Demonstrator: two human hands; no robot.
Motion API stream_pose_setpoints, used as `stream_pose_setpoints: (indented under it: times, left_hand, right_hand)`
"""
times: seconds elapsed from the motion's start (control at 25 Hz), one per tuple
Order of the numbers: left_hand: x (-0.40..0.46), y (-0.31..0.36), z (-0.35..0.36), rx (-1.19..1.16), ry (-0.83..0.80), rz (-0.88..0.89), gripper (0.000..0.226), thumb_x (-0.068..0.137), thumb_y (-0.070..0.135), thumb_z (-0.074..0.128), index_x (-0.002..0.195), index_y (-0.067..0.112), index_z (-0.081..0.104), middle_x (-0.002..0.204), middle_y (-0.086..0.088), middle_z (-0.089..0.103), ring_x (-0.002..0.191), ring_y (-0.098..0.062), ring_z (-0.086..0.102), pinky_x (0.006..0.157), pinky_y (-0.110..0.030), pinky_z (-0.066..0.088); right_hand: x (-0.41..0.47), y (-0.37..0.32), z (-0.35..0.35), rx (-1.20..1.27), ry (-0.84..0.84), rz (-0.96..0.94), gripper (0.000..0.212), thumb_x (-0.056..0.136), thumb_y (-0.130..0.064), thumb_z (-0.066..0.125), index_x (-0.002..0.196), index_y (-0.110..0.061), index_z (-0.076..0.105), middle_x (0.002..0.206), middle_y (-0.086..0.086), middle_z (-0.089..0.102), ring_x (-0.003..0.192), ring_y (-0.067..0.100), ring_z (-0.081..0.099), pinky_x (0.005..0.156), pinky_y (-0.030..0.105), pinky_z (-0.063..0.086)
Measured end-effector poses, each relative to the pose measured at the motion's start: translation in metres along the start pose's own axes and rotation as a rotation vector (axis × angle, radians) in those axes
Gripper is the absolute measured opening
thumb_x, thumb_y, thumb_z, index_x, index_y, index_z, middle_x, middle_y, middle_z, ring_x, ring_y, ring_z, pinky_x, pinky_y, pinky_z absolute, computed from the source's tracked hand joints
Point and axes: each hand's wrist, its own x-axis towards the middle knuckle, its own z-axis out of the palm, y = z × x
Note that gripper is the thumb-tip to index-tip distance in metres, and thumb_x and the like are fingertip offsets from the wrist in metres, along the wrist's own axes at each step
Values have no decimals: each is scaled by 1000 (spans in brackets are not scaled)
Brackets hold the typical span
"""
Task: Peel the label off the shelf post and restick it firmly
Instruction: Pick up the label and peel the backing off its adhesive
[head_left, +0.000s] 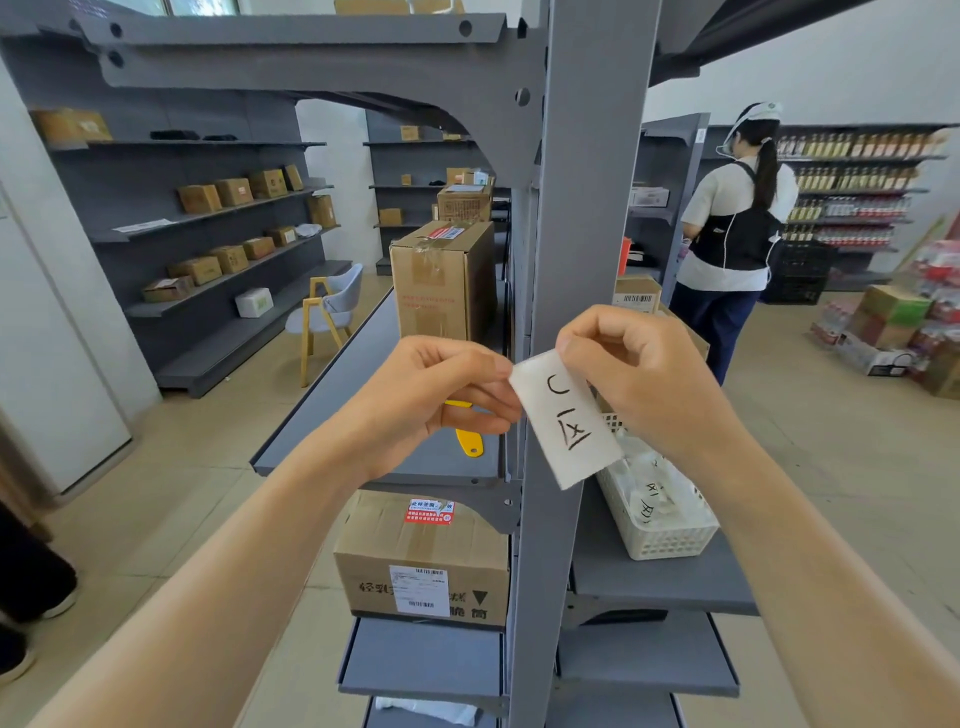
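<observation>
A white rectangular label (566, 418) with black handwriting hangs tilted in front of the grey shelf post (587, 208). My left hand (441, 395) pinches its upper left corner between thumb and fingers. My right hand (639, 364) pinches its top edge from the right. The label's lower end hangs free, off the post face. Whether its back still touches the post I cannot tell.
A yellow tool (469, 439) lies on the grey shelf (332, 395) left of the post, behind my left hand. A tall cardboard box (441, 280) stands behind it. A white basket (660, 519) of labels sits on the right shelf. A person (737, 234) stands at the back right.
</observation>
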Motion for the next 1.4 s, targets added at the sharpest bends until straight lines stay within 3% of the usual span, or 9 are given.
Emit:
stream_pose_setpoints:
  times: [0.12,0.2,0.32,0.4,0.6,0.8,1.04,1.2,1.4]
  left_hand:
    - [1,-3,0,-6,-23,48,33,94,5,59,70,13,80,76,-11,77,70,-17,75,55,-20,58]
    - [3,-7,2,-29,26,106,26,91,11,63,74,15,81,74,-7,77,68,-13,74,57,-20,59]
    - [5,-10,4,-75,-5,134,17,83,22,66,79,15,82,76,-4,78,68,-11,73,59,-20,59]
    - [5,-11,3,-94,-61,117,18,81,23,66,81,15,82,79,-4,78,68,-11,73,58,-20,59]
    - [5,-10,-1,-98,-129,69,21,82,23,64,85,13,82,81,-5,77,66,-13,73,55,-20,60]
    - [6,-8,-1,-64,-123,53,19,79,22,64,78,15,82,76,-5,77,63,-14,73,54,-21,61]
    - [7,-9,-5,-48,-140,78,17,84,11,70,75,17,82,73,-5,77,65,-15,75,56,-22,61]
    - [9,-9,-5,-34,-141,90,21,83,12,63,72,18,81,70,-5,76,65,-15,75,55,-21,60]
    - [11,-12,-1,-29,-135,159,8,74,20,72,72,17,79,72,-3,75,67,-13,74,59,-22,60]
  right_hand:
    - [-1,-6,3,135,-9,16,8,99,-19,63,105,-22,67,72,-12,73,65,0,69,56,14,50]
    - [-3,-7,5,243,-27,44,32,95,-22,69,125,-25,58,82,-5,76,72,8,71,63,25,56]
    - [-3,-5,5,366,-77,105,50,86,-24,76,131,-25,54,92,9,80,84,31,74,86,55,60]
    - [-3,-5,2,394,-93,121,55,78,-30,77,128,-25,55,92,11,80,85,35,72,91,61,56]
    - [-1,-6,-3,424,-158,142,52,74,-29,76,121,-25,57,82,3,79,74,19,67,73,37,51]
    - [-3,-6,-3,407,-194,150,47,73,-29,76,116,-28,58,77,0,78,66,13,65,62,24,51]
    - [-2,-7,-4,382,-201,156,51,71,-30,77,118,-27,58,76,0,77,64,13,65,63,27,51]
    - [-1,-7,-4,386,-209,146,51,71,-30,77,117,-28,58,75,0,77,62,12,65,60,26,52]
    - [0,-5,0,385,-178,124,51,72,-33,77,118,-26,57,80,3,78,66,14,67,61,26,52]
